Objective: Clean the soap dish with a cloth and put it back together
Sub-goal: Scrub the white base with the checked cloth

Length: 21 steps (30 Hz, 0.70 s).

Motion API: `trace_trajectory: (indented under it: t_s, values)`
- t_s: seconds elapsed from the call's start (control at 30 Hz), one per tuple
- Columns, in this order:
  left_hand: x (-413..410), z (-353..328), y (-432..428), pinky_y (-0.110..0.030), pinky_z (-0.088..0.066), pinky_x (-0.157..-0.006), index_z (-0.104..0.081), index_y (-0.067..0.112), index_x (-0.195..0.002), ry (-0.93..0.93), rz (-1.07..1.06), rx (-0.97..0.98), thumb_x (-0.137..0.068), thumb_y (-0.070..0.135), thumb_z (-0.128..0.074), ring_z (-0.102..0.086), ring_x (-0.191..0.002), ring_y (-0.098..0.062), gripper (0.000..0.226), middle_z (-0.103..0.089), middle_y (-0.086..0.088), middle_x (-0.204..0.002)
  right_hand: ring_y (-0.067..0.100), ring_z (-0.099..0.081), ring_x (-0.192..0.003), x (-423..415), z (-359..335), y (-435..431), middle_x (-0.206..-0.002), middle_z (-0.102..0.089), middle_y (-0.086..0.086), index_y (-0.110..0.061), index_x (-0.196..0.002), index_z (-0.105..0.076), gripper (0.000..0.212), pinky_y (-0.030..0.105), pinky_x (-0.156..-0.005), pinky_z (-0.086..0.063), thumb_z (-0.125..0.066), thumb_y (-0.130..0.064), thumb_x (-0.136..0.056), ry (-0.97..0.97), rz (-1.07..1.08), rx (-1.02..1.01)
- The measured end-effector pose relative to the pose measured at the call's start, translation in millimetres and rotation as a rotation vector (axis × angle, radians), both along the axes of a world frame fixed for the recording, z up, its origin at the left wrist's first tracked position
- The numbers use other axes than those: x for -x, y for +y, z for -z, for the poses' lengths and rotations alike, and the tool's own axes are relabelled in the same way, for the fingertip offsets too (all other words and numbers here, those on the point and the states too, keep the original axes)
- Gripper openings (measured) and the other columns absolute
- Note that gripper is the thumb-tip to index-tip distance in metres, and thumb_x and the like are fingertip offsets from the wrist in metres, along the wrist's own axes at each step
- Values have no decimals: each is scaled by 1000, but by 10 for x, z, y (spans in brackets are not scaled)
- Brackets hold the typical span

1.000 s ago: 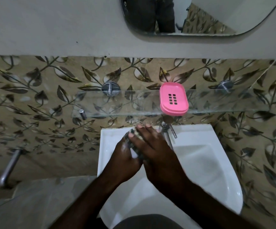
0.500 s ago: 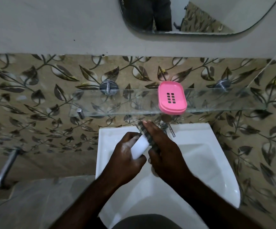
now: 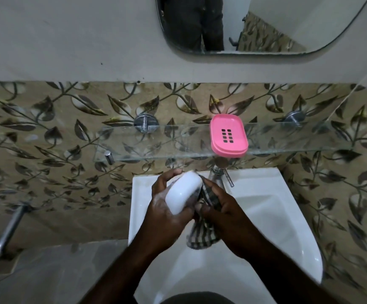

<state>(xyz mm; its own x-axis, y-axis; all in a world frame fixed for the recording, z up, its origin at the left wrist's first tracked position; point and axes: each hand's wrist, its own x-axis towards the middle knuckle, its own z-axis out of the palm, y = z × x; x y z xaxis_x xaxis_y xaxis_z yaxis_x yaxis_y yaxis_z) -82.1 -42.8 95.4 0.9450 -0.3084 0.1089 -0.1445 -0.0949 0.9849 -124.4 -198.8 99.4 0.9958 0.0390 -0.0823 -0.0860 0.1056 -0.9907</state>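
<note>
Over the white sink (image 3: 287,227) my left hand (image 3: 167,216) grips a white soap bar (image 3: 183,191), fingers curled round its far end. Close beside it my right hand (image 3: 224,209) holds a checked cloth (image 3: 204,233), which hangs down below both hands. The pink soap dish (image 3: 228,134), with its slotted drain tray in place, sits on the glass shelf (image 3: 156,145) above the sink, apart from both hands.
A chrome tap (image 3: 218,174) stands behind my hands at the sink's back edge. A metal pipe (image 3: 11,229) sticks out of the leaf-patterned wall at the left. A mirror (image 3: 266,25) hangs above. A grey counter (image 3: 46,270) lies at lower left.
My right hand has slid off the soap toward the right, uncovering the white bar. The cloth now hangs down below the hands. The soap has turned face up in my left hand.
</note>
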Motion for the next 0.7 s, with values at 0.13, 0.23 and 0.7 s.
trace_trajectory:
  t_s: [0.13, 0.23, 0.7]
  values:
    - [16, 8, 13, -40, -55, -64, -55, -11, -111, 357, 91, 400, -58, 16, -79, -66, -69, -36, 64, -69, -20, -80, 30, -61, -88, 18, 112, -23, -116, -66, 20, -31, -123, -62, 47, 42, -74, -52, -70, -9, -82, 72, -85, -107]
    - [46, -16, 47, -39, -56, -72, -61, -4, -110, 332, 147, 445, -58, 18, -85, -69, -82, -32, 61, -72, -17, -90, 36, -63, -97, -15, 56, -129, -116, -68, 18, -23, -126, -59, 52, 50, -81, -52, -72, -5, -78, 65, -63, -38]
    - [-42, -33, 100, -19, -32, -46, -69, 18, -78, 208, 187, -211, -74, 8, -75, -43, -47, -6, 12, -57, 9, -57, -13, -41, -126, -237, -268, -394, -137, -46, -24, -41, -130, -45, 71, 4, -102, -28, -67, 4, -80, -229, -182, 755]
